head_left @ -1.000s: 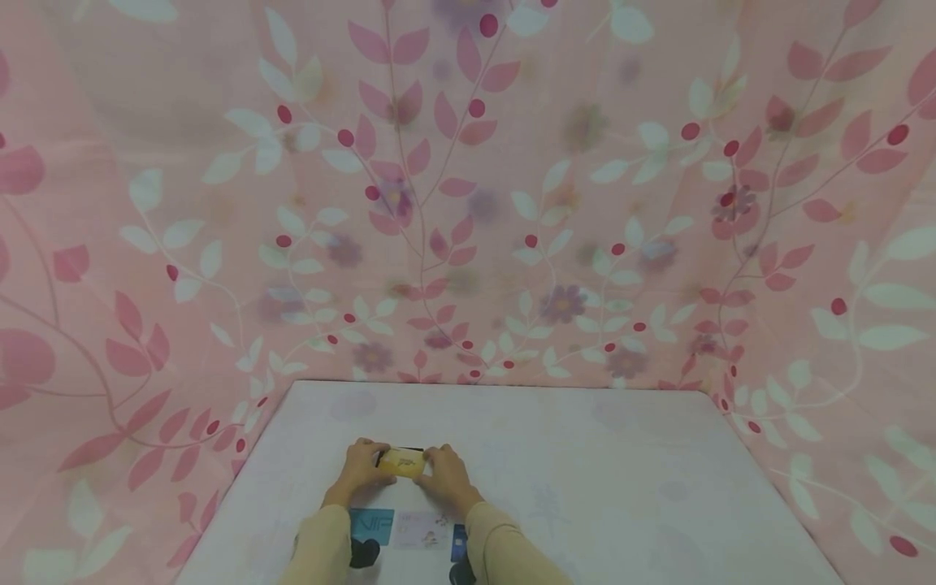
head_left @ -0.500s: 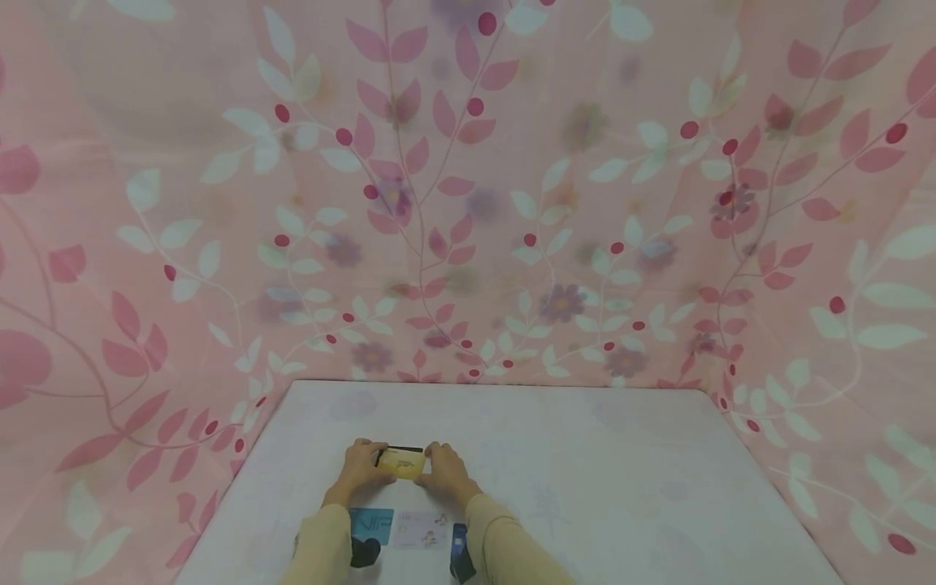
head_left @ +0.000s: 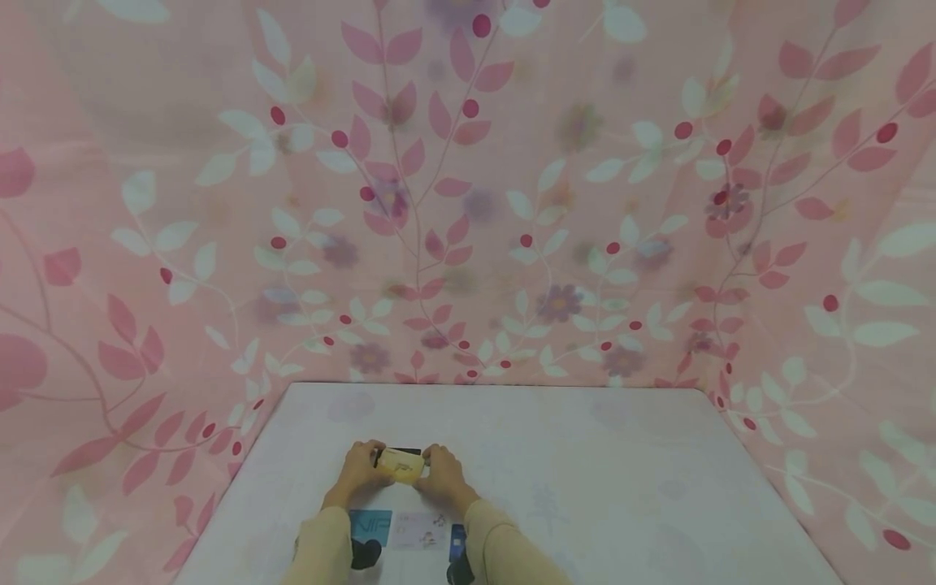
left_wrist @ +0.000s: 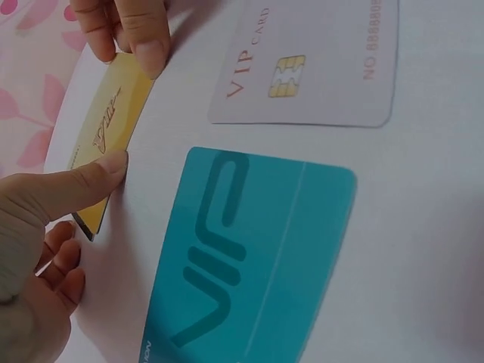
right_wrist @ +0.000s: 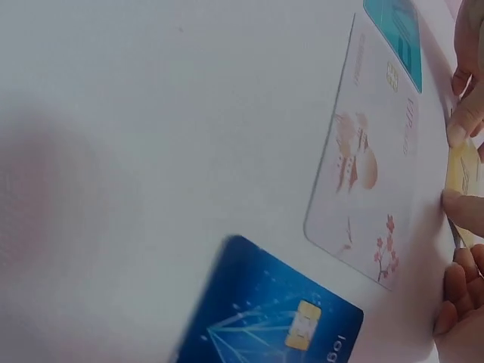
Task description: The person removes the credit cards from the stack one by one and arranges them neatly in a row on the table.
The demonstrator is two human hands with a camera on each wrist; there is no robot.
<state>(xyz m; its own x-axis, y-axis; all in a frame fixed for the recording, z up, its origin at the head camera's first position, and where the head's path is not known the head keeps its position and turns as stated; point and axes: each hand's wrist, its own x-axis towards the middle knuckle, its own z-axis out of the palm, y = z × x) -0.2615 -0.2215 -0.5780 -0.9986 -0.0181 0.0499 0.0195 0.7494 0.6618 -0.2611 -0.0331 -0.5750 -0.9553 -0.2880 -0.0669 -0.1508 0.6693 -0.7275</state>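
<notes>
A gold card (head_left: 400, 466) lies in front of a black card (head_left: 405, 451), whose dark upper edge shows behind it in the head view. My left hand (head_left: 358, 470) pinches the pair at the left end, the thumb on the gold face in the left wrist view. At the opposite end my right hand (head_left: 443, 474) pinches them between thumb and fingers. In the right wrist view the gold card (right_wrist: 461, 170) is partly covered by both hands. Nearer to me lie a teal VIP card (left_wrist: 249, 257), a pale VIP card (left_wrist: 310, 68) and a blue chip card (right_wrist: 272, 314).
A white-covered table (head_left: 585, 471) spreads under the hands. Pink leaf-patterned curtain (head_left: 468, 203) hangs behind the table and along both sides. Two black wrist-worn pieces, one of them a black rounded piece (head_left: 366, 554), overlap the teal and blue cards in the head view.
The gold card has shifted slightly toward me and tilted against the black card, so more of the black edge shows. Both hands stay at its ends, nearly still.
</notes>
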